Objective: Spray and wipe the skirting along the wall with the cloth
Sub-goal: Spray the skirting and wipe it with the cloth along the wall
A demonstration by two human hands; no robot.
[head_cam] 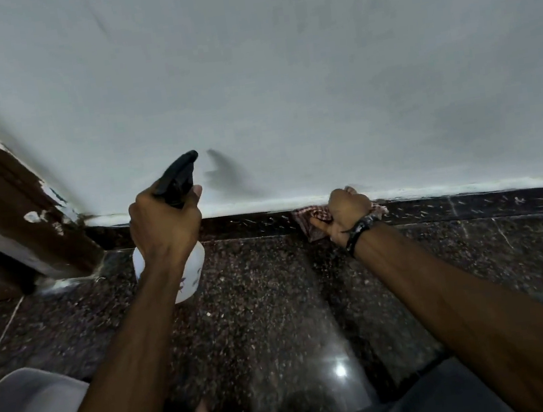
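Two hands at work, left hand (162, 225) gripping white spray bottle (188, 279), right hand (345, 213) pressing checked cloth (313, 219) against dark skirting (470, 205), pale wall (279, 66) above.

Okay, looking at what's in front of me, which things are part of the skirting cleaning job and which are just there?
Part of the job:
spray bottle, held by the left hand
checked cloth, pressed to the skirting by the right hand

Just there:
wooden door frame
white wall
speckled floor
wristband
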